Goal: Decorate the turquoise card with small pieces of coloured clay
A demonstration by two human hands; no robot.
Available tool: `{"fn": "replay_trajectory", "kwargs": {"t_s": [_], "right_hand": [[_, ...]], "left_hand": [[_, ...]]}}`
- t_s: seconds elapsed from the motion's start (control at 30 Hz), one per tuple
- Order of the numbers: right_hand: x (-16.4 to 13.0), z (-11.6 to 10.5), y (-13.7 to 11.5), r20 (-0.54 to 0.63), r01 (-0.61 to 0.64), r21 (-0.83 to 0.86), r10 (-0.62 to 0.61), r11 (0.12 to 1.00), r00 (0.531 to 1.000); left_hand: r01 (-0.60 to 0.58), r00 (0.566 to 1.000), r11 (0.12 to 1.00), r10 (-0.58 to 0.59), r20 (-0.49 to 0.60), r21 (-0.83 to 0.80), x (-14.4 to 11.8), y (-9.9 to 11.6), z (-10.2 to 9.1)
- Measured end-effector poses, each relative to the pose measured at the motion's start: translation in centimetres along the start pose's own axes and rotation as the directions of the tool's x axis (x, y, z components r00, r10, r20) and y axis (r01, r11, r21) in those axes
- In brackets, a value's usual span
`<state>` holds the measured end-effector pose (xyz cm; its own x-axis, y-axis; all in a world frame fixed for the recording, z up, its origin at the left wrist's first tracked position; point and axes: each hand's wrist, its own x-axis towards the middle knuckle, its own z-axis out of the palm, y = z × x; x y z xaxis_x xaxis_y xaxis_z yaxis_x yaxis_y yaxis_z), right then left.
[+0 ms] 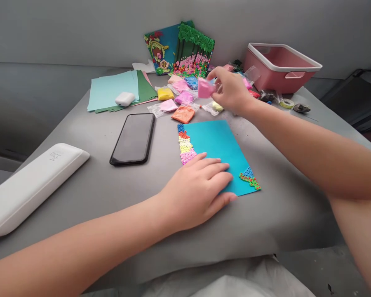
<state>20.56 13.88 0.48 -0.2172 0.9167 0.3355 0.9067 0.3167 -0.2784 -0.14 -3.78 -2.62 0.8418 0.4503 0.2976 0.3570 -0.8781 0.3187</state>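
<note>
Pink clay bag [205, 88] pinched in my right hand [230, 91], lifted over clay bag pile [183, 99] at far side of bench [95, 181]. Head view: my left hand [198, 190] spread flat, pressing near edge of blue card [218, 146]. Phone [133, 138] left of card, apart. Pink tub [281, 66] far right.

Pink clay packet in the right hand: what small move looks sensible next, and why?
Probably bring the small pink clay packet back toward the blue card sheet. The right hand pinches it above the pile of coloured packets, while the left hand lies flat on the sheet, whose left edge and lower corner carry clay dots and whose middle is bare.
</note>
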Motion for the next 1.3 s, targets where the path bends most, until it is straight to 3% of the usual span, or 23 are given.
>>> {"fn": "replay_trajectory", "kwargs": {"t_s": [0.07,0.13,0.2,0.23,0.3,0.37,0.4,0.5,0.6,0.77,0.97,1.1,1.2,1.27,1.3], "right_hand": [[-0.8,-0.6,0.3,-0.097,-0.036,0.108,0.046,0.994,0.994],[-1.9,-0.9,0.4,-0.155,-0.055,0.37,0.12,0.927,0.981],[-3.4,-0.9,0.2,-0.112,-0.059,0.626,0.164,0.777,0.98],[-4.2,-1.0,0.0,-0.07,-0.066,0.714,0.166,0.697,0.984],[-5.8,-1.1,-0.7,-0.015,-0.083,0.824,0.168,0.56,0.986],[-7.2,-1.4,-1.5,0.017,-0.083,0.871,0.141,0.483,0.99],[-7.7,-1.6,-1.9,0.024,-0.07,0.883,0.105,0.463,0.994],[-8.6,-1.9,-2.6,0.025,-0.023,0.915,-0.001,0.403,1.0],[-9.3,-2.0,-2.6,0.061,-0.068,0.94,0.031,0.334,0.998],[-10.8,-2.3,-1.7,0.142,-0.144,0.894,0.038,0.424,0.989],[-11.3,-2.1,-1.6,0.152,-0.125,0.879,-0.021,0.46,0.988],[-11.0,-2.1,-1.7,0.073,-0.102,0.875,0.08,0.473,0.994],[-10.0,-2.0,-0.5,-0.004,-0.106,0.907,0.258,0.408,0.966],[-9.1,-1.7,0.9,0.006,-0.139,0.938,0.385,0.319,0.923],[-8.6,-1.4,1.5,0.039,-0.163,0.945,0.395,0.285,0.918]], "left_hand": [[-0.027,1.0,1.0,0.027,0.015,-0.016,0.0,0.9,0.0],[-0.027,1.0,0.998,0.026,-0.013,-0.063,0.2,1.4,-0.4],[0.054,0.989,0.988,-0.073,-0.128,-0.148,0.8,1.2,-1.1],[0.146,0.961,0.966,-0.19,-0.199,-0.213,1.3,0.8,-1.6],[0.313,0.833,0.847,-0.463,-0.304,-0.43,2.5,-0.4,-2.8],[0.408,0.696,0.663,-0.671,-0.256,-0.628,3.7,-2.0,-4.1],[0.408,0.657,0.596,-0.717,-0.231,-0.691,4.3,-2.7,-4.6],[0.372,0.697,0.547,-0.698,-0.164,-0.75,5.3,-4.5,-5.4],[0.335,0.687,0.523,-0.705,-0.177,-0.784,5.2,-5.4,-5.1],[0.348,0.646,0.486,-0.744,-0.171,-0.802,4.6,-5.8,-4.2],[0.33,0.715,0.522,-0.682,-0.153,-0.787,4.8,-5.4,-2.9],[0.262,0.737,0.602,-0.629,-0.246,-0.754,4.8,-5.9,-3.0],[0.274,0.701,0.691,-0.619,-0.353,-0.669,4.2,-8.0,-4.7],[0.456,0.638,0.784,-0.618,-0.459,-0.421,3.3,-10.1,-6.3],[0.516,0.62,0.771,-0.637,-0.457,-0.374,2.7,-11.3,-6.9]]}}
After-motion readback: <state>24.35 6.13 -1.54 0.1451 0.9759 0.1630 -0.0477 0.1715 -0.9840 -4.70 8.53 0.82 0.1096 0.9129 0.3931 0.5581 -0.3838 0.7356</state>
